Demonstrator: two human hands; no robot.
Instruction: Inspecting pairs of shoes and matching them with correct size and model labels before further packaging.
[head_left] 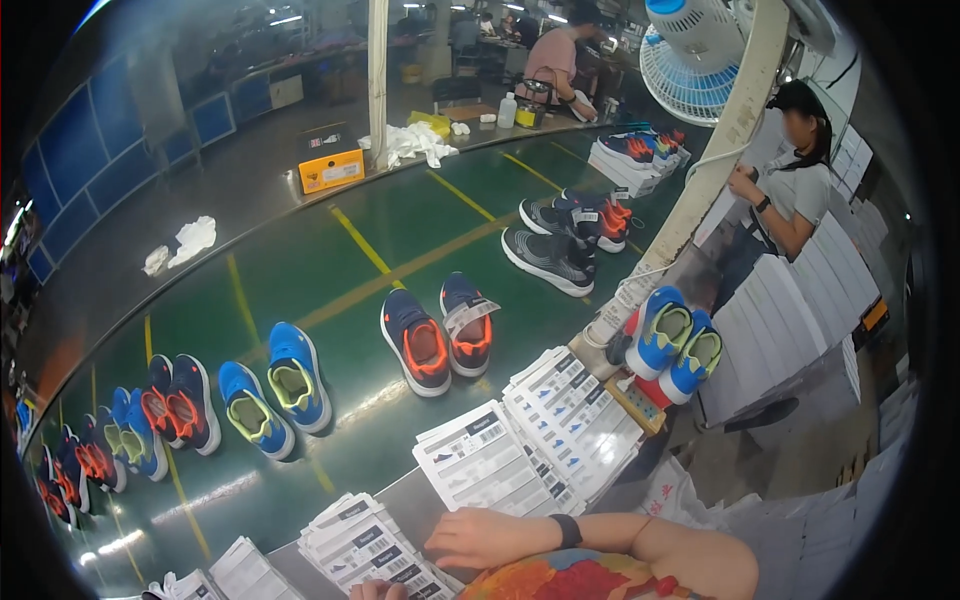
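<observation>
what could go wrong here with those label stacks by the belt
The label stacks are fanned and overlap at the counter edge, so a nudge from the right hand might slide some onto the green belt. The blue pair sits raised beside the post and could tip off.

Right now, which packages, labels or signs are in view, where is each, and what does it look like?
Label sheets: near belt edge, fanned white stacks, dark print.
Label stack: under the hands, white.
Box: beyond the belt, orange-yellow, white sticker.
Boxes: stacked right, white.
Tag: across a navy-orange shoe, white.
</observation>
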